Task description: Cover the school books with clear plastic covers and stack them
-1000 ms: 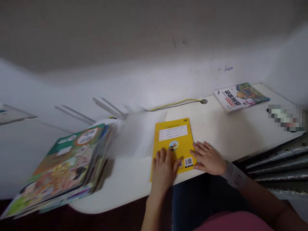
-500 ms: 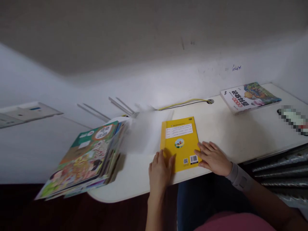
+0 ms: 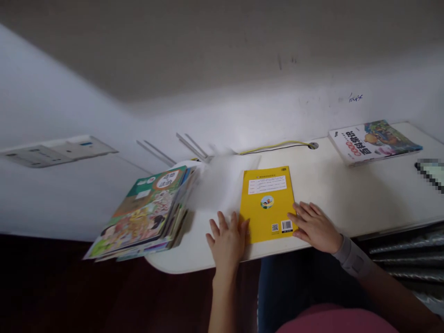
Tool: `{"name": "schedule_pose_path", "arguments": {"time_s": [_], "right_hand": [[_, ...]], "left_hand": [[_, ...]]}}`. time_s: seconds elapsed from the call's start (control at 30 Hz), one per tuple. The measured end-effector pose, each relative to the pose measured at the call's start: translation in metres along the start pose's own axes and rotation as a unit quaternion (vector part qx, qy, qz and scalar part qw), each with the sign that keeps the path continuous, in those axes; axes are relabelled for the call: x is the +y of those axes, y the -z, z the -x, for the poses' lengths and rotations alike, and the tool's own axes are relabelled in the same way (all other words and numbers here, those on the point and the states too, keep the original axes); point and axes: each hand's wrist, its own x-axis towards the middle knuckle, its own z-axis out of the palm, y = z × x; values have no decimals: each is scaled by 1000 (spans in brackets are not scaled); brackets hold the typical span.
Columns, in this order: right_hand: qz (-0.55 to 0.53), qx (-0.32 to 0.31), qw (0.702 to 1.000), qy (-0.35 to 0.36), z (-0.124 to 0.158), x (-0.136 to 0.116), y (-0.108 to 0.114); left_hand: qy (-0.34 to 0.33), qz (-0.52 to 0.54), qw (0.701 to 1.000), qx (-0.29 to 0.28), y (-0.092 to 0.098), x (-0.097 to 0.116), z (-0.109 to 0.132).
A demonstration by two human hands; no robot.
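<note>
Book (image 3: 267,203) — between left hand (image 3: 227,243) and right hand (image 3: 314,226)

Left hand (image 3: 227,243) and right hand (image 3: 314,227) spread open.

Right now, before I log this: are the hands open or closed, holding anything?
Left hand: open, thumb at the left edge of the yellow book, not gripping.
Right hand: open, fingertips at its right edge, not gripping.

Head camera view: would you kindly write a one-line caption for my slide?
Left hand and right hand touch a yellow book on a white desk.
</note>
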Motion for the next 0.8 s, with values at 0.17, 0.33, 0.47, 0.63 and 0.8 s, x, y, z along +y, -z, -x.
{"name": "schedule_pose_path", "arguments": {"time_s": [0.17,0.33,0.47,0.63,0.8], "right_hand": [[1,1,1000,4,1,1,-1],[2,6,1000,7,2,1,-2],[-1,-3,1000,5,1,1,0],[-13,-3,1000,4,1,0,1],[-179,55,982,-28,1,4,8]], "left_hand": [[-10,17,1000,-9,-2,3,1],[7,42,999,-9,1,9,2],[7,56,998,15,5,10,1],[-29,156,986,51,18,12,1],[-313,329,890,-42,40,50,26]]}}
